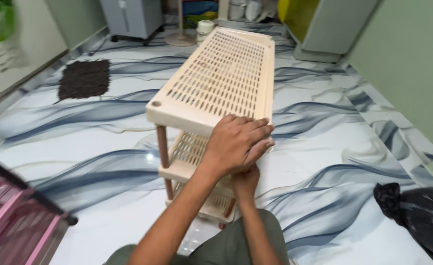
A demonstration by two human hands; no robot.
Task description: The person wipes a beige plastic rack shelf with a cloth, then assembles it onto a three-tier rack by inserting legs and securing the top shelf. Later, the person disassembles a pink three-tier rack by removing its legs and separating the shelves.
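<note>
A cream plastic shelf rack [216,78] stands on the marbled floor [334,147], three slotted tiers showing on brown posts. The left hand [238,142] lies flat, fingers spread and extended, pressing on the near right corner of the top tier. The right hand [246,182] sits just beneath it, seemingly curled around the corner post, though its grip is mostly hidden. The near left corner socket appears seated on its post, so the rack looks nearly assembled. A dark mat [85,78] lies far left, a pink crate [15,221] near left.
</note>
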